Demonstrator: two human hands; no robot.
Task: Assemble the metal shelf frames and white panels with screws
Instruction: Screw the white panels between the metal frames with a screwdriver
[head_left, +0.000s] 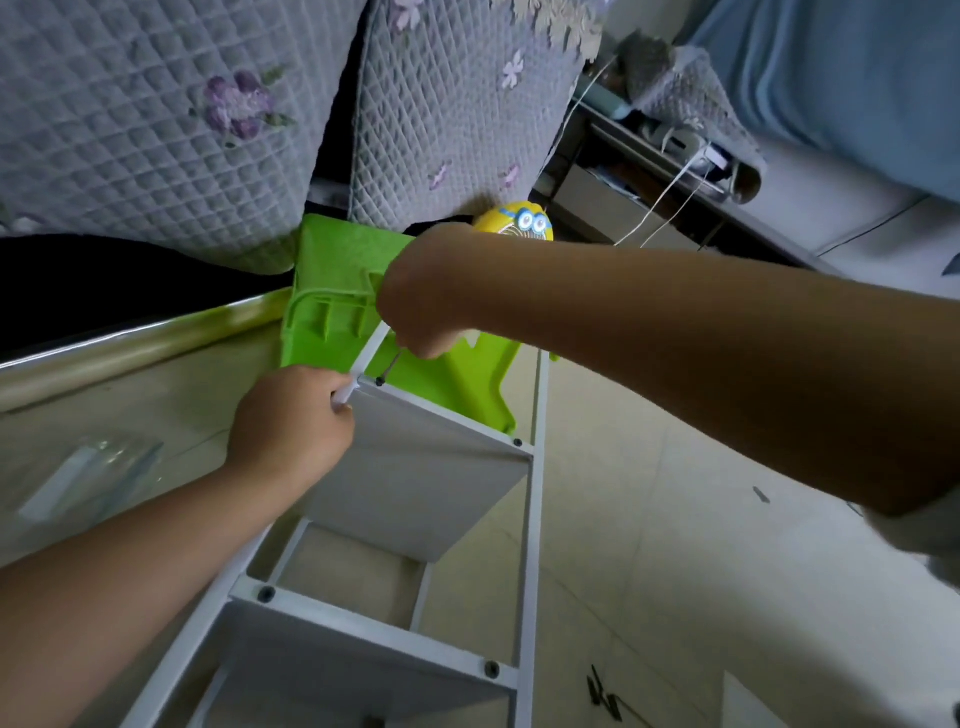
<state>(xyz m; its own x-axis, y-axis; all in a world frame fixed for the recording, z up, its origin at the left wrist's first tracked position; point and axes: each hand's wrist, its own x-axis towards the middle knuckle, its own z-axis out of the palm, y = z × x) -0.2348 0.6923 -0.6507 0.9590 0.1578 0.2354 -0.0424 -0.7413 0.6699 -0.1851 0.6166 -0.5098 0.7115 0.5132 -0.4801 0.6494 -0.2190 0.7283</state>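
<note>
A white metal shelf frame (535, 519) lies tilted across the floor, with white panels (415, 483) fixed between its rails by dark screws (266, 593). My left hand (291, 426) grips the frame's left rail next to the top panel's corner. My right hand (415, 306) is closed around a thin metal key tool (392, 366) whose tip sits on a dark screw (380, 382) at that corner. A second screw (518, 442) shows at the panel's right corner.
A green plastic stool (332, 291) stands just behind the frame, with a yellow cartoon toy (522, 221) behind it. Grey quilted sofa cushions (156, 130) fill the top left. Loose dark screws (602, 693) lie on the tiled floor at the lower right. A clear plastic bag (88, 483) lies at left.
</note>
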